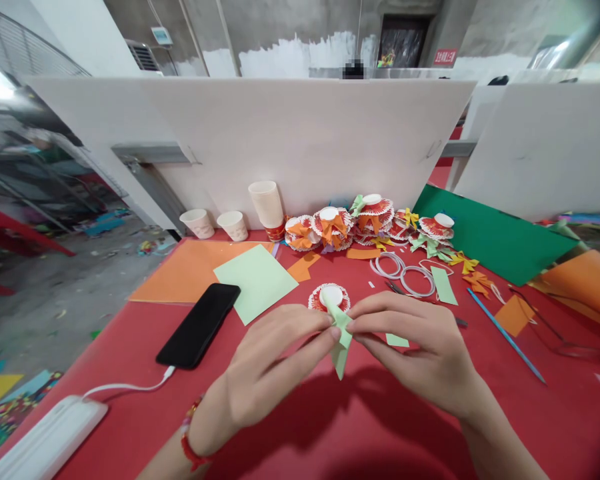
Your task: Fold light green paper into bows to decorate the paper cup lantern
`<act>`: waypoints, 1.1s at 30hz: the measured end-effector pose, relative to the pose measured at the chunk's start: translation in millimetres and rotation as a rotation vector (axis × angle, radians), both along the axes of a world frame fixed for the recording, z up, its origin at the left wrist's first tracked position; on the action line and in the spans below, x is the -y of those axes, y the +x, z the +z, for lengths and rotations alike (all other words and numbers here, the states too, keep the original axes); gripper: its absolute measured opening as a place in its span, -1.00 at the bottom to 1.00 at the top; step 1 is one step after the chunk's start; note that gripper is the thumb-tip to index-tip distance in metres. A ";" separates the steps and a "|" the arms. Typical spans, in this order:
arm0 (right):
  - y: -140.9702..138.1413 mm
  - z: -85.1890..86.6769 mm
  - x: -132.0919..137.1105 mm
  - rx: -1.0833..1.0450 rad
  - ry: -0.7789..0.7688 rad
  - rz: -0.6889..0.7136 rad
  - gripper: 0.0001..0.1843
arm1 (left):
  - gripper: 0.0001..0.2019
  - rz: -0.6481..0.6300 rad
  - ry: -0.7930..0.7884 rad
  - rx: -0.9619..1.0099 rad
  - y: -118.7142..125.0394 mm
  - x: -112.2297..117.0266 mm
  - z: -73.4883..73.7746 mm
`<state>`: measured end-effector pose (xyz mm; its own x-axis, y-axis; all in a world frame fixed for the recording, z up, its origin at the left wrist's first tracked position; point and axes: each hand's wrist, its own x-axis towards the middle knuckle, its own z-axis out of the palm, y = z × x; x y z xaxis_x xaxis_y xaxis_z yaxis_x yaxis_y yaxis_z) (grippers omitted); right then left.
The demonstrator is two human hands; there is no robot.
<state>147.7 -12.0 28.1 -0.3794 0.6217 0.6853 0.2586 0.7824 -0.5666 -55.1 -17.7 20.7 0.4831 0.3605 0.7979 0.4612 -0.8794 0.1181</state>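
Observation:
Between both hands is a light green paper bow (341, 353), pinched narrow at its middle. My left hand (280, 350) closes thumb and forefinger on its left side, and my right hand (415, 340) pinches it from the right. Just behind the bow, a small paper-cup flower (325, 293) with a white round base and a red-and-white frilled rim rests on the red table (280, 433). A pair of scissors (414, 277) with pale looped handles lies beyond my right hand, which hides part of the blades.
At the back stand paper cups (265, 203) and several finished cup flowers (375, 213) with bows. On the left lie a black phone (199, 325), a white power bank (55, 433) and green paper (256, 283). To the right are a blue pencil (507, 337) and orange paper (515, 315). A white partition (280, 140) closes the back.

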 end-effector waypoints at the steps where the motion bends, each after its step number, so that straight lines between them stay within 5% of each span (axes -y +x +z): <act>1: 0.3 1.0 0.3 -0.001 -0.038 0.014 -0.85 | -0.81 0.004 -0.015 -0.027 -0.5 0.8 0.8; 13: -12.1 -3.5 0.6 -0.169 -0.406 -0.152 -0.92 | -0.71 0.017 0.149 -0.242 5.9 5.5 5.6; 21: -12.3 -4.1 3.1 -0.170 -0.377 -0.186 -0.85 | -0.70 0.003 0.142 -0.250 5.7 7.9 6.3; 28: -18.6 -7.9 6.9 -0.147 -0.188 -0.207 -0.83 | -0.75 -0.027 0.039 -0.146 9.3 4.4 0.2; 33: -12.9 -7.8 4.6 -0.179 -0.270 -0.151 -0.83 | -0.82 -0.010 0.073 -0.010 5.0 0.2 -11.6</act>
